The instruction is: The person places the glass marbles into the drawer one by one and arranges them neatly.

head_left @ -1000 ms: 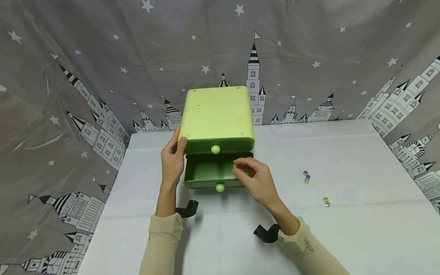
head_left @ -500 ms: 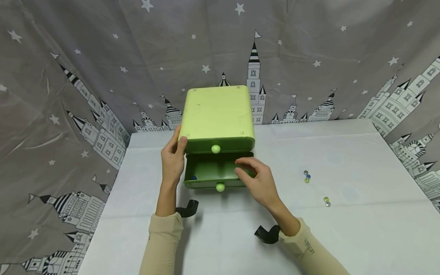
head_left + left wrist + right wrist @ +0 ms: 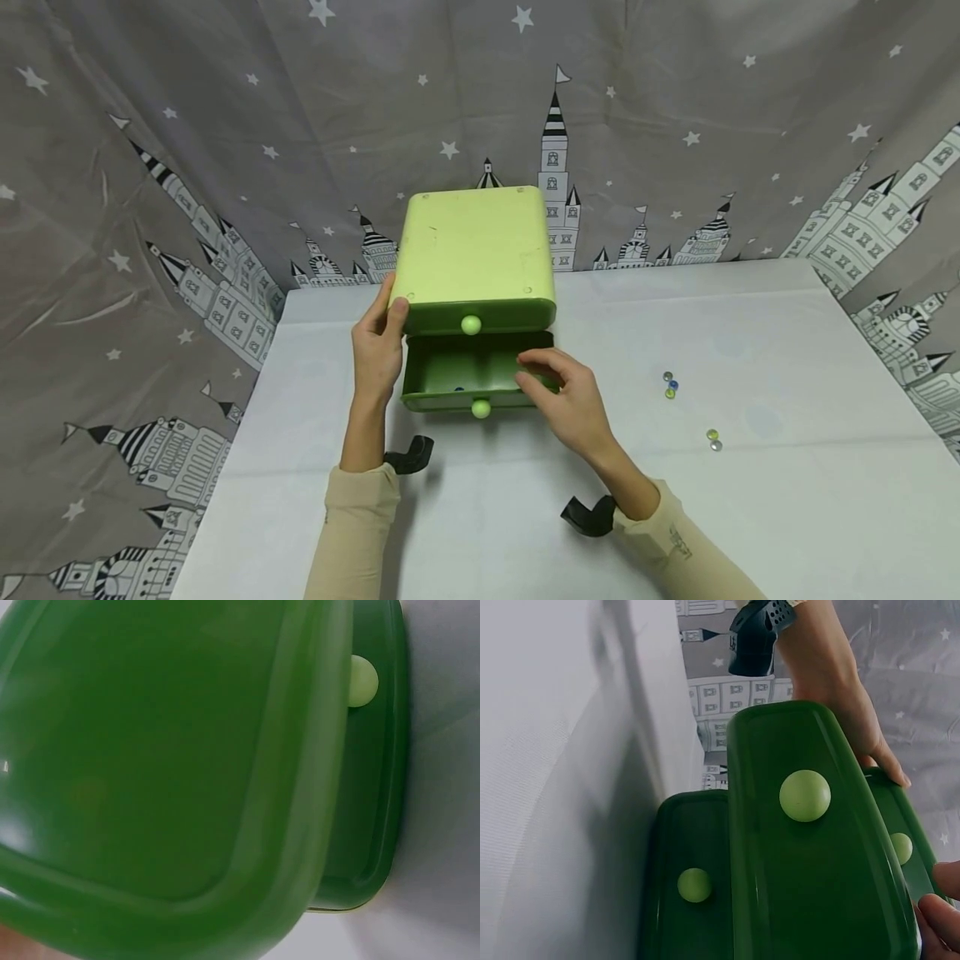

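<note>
1. A light green plastic drawer box with rounded corners [image 3: 474, 254] is seen standing on the white cloth-covered table [image 3: 750, 500], near its far edge and against the grey star-and-castle curtain [image 3: 150, 167].
2. The left hand [image 3: 377, 350] is pressed against the box's left front corner – the thumb lies on the top edge, the fingers are wrapped round the side.
3. The lower dark green drawer with a pale round knob [image 3: 468, 385] is pulled out towards the person; a small blue marble [image 3: 458, 388] lies inside it.
4. The right hand [image 3: 570, 398] rests at the drawer's right front rim, its fingers [image 3: 534, 360] bent loosely over the edge – nothing is seen held between them.
5. Several small glass marbles [image 3: 669, 385] lie on the table to the right, well apart from the box.
</note>
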The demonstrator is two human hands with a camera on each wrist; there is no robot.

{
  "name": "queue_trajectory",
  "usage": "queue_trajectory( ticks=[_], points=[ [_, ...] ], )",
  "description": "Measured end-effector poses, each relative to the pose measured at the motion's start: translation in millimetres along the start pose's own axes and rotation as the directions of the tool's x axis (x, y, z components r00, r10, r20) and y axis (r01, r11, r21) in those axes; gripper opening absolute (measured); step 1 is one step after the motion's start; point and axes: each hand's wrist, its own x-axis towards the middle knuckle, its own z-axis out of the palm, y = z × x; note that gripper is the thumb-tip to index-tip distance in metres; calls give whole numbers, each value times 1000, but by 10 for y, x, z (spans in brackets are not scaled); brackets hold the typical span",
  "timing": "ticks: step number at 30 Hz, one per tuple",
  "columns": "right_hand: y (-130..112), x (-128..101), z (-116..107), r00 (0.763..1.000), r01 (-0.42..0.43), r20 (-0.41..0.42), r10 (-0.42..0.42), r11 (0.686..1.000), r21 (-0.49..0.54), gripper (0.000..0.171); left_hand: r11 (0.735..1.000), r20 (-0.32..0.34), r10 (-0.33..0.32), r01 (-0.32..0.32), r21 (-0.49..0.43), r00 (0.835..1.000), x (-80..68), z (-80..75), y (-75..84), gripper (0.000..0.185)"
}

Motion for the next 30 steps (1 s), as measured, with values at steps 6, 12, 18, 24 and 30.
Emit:
queue_trajectory(
  ticks=[6,12,18,24,30],
  points=[
    [1,-14,-25,1000,4,-8,-4,1000,0,23,1000,-6,-5,5,7,1000,-7,11,17,47],
    [24,-39,-61,999,32,-18,-31,999,5,23,1000,-4,-10,10,14,1000,-10,5,17,46],
    [50,-101,-117,999,35,-40,-34,999,24,22,999,4,-36,36,10,999,-11,24,55,47],
    [107,-165,-201,998,48,-43,-47,999,25,21,997,-3,-68,68,45,998,-5,18,53,48],
    [139,-208,-298,997,45,-60,-43,999,18,22,998,2,-57,57,36,998,-15,9,38,48]
  ],
)
